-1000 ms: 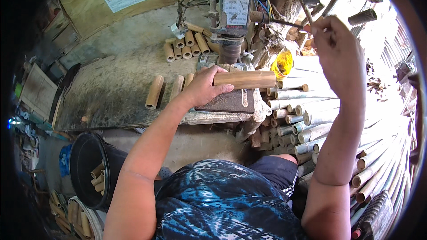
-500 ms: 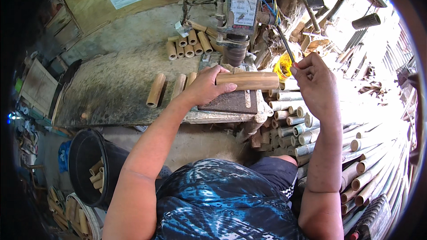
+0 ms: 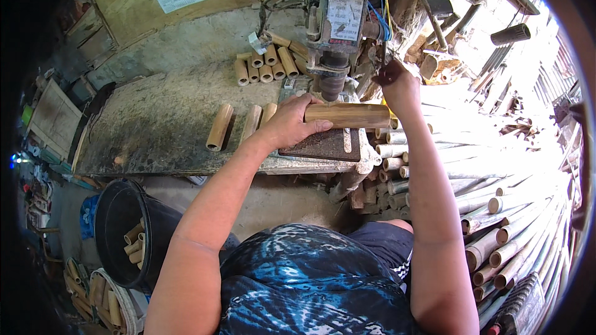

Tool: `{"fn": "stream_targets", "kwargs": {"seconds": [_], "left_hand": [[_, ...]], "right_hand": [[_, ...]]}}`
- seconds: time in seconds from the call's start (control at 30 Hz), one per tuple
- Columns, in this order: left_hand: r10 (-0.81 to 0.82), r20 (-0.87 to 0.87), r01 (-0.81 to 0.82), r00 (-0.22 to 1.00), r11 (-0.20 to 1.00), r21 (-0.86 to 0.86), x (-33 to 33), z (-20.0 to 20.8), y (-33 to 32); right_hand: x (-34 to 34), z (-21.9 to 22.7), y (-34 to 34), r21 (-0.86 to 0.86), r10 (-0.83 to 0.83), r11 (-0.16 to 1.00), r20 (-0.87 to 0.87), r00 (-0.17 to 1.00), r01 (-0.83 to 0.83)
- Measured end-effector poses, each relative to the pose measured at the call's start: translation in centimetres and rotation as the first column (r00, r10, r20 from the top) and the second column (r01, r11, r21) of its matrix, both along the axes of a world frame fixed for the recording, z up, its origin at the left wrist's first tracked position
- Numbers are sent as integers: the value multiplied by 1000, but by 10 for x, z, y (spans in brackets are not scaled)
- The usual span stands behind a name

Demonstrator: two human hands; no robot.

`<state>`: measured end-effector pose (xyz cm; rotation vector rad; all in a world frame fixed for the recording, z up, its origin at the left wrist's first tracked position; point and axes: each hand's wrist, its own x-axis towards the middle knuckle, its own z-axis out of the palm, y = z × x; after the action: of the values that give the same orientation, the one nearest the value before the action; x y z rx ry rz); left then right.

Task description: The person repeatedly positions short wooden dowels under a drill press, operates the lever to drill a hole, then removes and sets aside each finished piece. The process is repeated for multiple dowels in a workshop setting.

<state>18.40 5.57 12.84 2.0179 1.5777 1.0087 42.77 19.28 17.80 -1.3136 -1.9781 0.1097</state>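
My left hand (image 3: 293,121) is closed round the left end of a bamboo tube (image 3: 357,115), which lies crosswise on the dark metal table (image 3: 323,146) of a drill press (image 3: 335,18). Just above the tube hangs the drill's chuck (image 3: 331,87); the bit's tip is hard to make out. At the right of the drill head, my right hand (image 3: 400,87) is closed round a thin dark feed lever (image 3: 383,53). Left of my left hand, a few bamboo tubes (image 3: 220,127) lie side by side on the wooden bench, partly behind my hand and forearm.
Several cut tubes (image 3: 266,73) are stacked at the bench's back. A black bucket (image 3: 161,211) holding tubes stands below the bench (image 3: 155,118) at left, beside a white container (image 3: 127,301). Long bamboo poles (image 3: 509,236) fill the floor at right.
My right hand has swung the lever left and away from me, toward the drill head. The chuck looks slightly lower. My left hand still holds the tube in place.
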Motion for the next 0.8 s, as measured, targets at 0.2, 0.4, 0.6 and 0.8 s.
{"fn": "stream_targets", "kwargs": {"seconds": [0.2, 0.4, 0.6, 0.8], "left_hand": [[-10, -17, 11, 1000, 998, 65, -3, -7, 4], [-14, 155, 1, 988, 997, 82, -8, -11, 2], [113, 369, -107, 922, 994, -39, -42, -15, -29], [106, 400, -129, 910, 991, 30, -30, -14, -14]], "right_hand": [[14, 26, -6, -66, 138, 990, 260, 956, -125], [70, 94, -113, -160, 318, 910, -324, 891, -383], [51, 153, -43, 154, 104, 985, -210, 972, -72], [42, 183, -9, 209, 30, 978, -83, 996, -12]]}}
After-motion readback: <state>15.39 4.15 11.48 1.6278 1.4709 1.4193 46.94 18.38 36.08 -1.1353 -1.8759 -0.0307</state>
